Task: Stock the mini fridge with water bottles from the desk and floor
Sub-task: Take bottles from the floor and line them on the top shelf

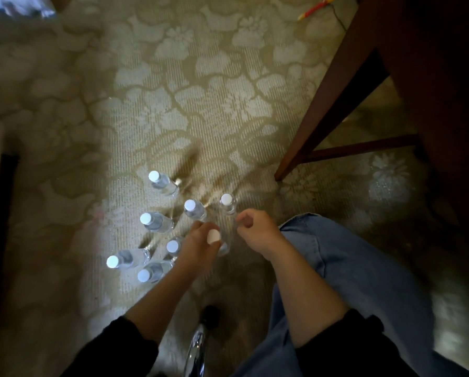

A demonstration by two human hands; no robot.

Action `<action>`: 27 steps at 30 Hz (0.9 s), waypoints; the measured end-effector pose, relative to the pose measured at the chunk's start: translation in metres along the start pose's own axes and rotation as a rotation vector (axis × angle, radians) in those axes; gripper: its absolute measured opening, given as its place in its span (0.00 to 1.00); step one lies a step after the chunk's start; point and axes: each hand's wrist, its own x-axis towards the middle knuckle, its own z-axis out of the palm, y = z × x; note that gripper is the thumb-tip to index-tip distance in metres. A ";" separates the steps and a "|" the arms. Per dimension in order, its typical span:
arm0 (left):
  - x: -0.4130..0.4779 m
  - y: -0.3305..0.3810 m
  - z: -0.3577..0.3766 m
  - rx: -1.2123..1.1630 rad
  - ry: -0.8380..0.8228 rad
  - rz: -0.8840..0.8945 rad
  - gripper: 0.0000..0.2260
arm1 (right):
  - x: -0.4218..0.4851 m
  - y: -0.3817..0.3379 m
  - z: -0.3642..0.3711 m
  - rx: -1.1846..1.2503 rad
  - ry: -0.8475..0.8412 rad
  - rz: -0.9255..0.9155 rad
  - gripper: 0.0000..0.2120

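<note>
Eight clear plastic water bottles (160, 224) with white screw caps stand upright in a loose cluster on the beige floral-patterned carpet (200, 104), at roughly 7 o'clock from the centre of the view. All are sealed and their contents are clear. Six stand untouched on the cluster's left and upper side, from 8 o'clock round to 12 o'clock, near one another but mostly apart.

The left hand (198, 244) reaches in from 6 o'clock, its forearm bare below a black sleeve (113, 346). Its fingers are curled round the neck of the gripped bottle (213, 236) at the cluster's 4 o'clock edge, just beneath the cap. That bottle's base appears to be on the carpet.

The end bottle (226, 200) stands at the cluster's 2 o'clock edge.

The right hand (257, 229) sits just beside the end bottle, at its 5 o'clock, with knuckles up and fingers curled inward. Whether it touches or holds anything cannot be told.

A blue denim trouser leg (350, 268) lies at 4 o'clock. A dark wooden furniture leg (331, 110) slants at 2 o'clock.
</note>
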 end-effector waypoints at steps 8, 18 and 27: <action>-0.050 0.091 -0.092 0.105 -0.039 0.413 0.08 | -0.085 -0.014 -0.018 -0.162 0.010 -0.273 0.33; -0.135 0.200 -0.193 0.015 0.025 0.619 0.06 | -0.187 -0.050 -0.040 0.009 0.232 -0.630 0.34; -0.209 0.288 -0.229 0.030 0.021 0.915 0.05 | -0.287 -0.069 -0.064 0.044 0.522 -0.776 0.23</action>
